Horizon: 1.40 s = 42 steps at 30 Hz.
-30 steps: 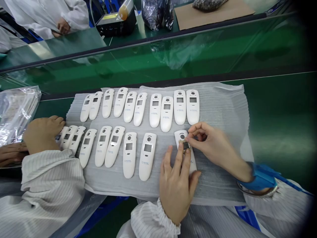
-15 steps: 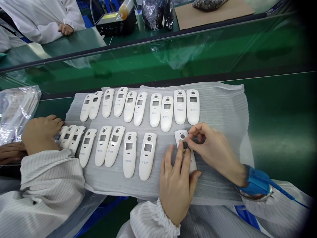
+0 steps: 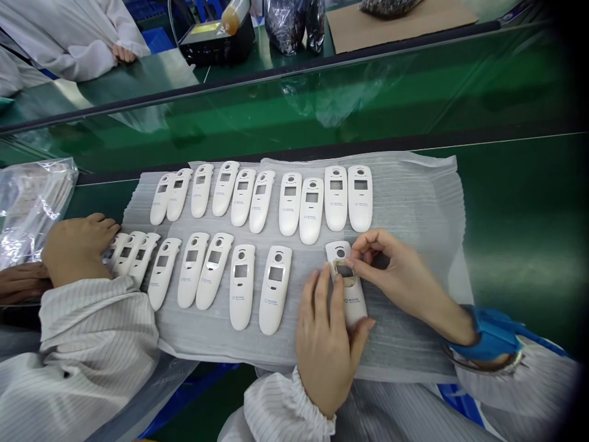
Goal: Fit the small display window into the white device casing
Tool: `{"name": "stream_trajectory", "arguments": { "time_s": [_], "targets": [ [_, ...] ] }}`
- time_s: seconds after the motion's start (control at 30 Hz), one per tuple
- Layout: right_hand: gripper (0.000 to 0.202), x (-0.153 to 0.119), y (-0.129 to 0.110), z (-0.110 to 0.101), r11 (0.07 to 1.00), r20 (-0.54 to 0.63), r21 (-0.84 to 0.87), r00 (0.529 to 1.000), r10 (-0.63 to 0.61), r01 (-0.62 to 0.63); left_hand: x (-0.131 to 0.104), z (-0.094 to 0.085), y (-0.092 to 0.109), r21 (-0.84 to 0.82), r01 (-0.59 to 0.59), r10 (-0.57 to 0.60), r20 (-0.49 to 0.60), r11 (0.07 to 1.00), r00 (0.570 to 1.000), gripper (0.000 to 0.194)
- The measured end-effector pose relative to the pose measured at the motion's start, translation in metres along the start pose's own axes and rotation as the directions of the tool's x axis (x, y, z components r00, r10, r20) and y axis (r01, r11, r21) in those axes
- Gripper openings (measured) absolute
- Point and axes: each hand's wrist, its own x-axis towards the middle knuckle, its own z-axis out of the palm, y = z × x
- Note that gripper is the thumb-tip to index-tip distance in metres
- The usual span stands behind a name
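Note:
A white handheld device shell [image 3: 350, 288] lies on the white foam sheet [image 3: 414, 202] at the right end of the near row. My left hand [image 3: 327, 344] lies flat beside and on it, fingers pressing its left edge. My right hand [image 3: 396, 273] pinches a small rectangular window piece [image 3: 344, 269] at the shell's display opening. Several more white shells [image 3: 276, 288] lie in two rows to the left and behind.
A co-worker's hand [image 3: 78, 245] and white striped sleeve [image 3: 92, 344] rest at the left end of the near row. A clear plastic bag [image 3: 32, 202] lies far left. A green conveyor belt [image 3: 322, 104] runs behind the sheet, with another person's sleeve [image 3: 78, 37], a black box [image 3: 216, 40] and cardboard [image 3: 400, 24] beyond.
My left fingers have slid off the shell's face to its left edge, uncovering the display opening. My right hand has lowered the small window piece onto that opening.

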Motion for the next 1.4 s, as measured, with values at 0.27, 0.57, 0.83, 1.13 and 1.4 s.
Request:
{"name": "stream_trajectory", "arguments": {
  "time_s": [0.27, 0.57, 0.83, 1.13, 1.4],
  "targets": [
    [0.014, 0.002, -0.005, -0.002, 0.945, 0.094, -0.298, 0.989, -0.111, 0.134, 0.001, 0.002, -0.001, 0.016, -0.009, 0.009, 0.013, 1.0, 1.0, 0.067],
    [0.011, 0.004, -0.009, -0.003, 0.914, 0.11, -0.362, 0.982, -0.154, 0.184, 0.002, 0.001, -0.002, 0.087, -0.035, 0.029, 0.069, 0.996, 0.997, 0.066],
    [0.007, 0.001, -0.014, -0.003, 0.919, 0.113, -0.372, 0.989, -0.095, 0.131, 0.001, 0.001, -0.001, 0.091, -0.02, 0.013, 0.075, 0.996, 0.997, 0.067],
    [0.014, 0.0, -0.007, -0.006, 0.919, 0.134, -0.361, 0.984, -0.119, 0.161, 0.001, 0.002, -0.001, 0.085, -0.026, 0.021, 0.06, 0.996, 0.998, 0.065],
    [0.007, 0.0, -0.006, -0.008, 0.796, 0.246, -0.426, 0.902, -0.355, 0.43, 0.001, 0.002, -0.001, 0.084, -0.026, 0.02, 0.074, 0.996, 0.997, 0.065]
  ]
}}
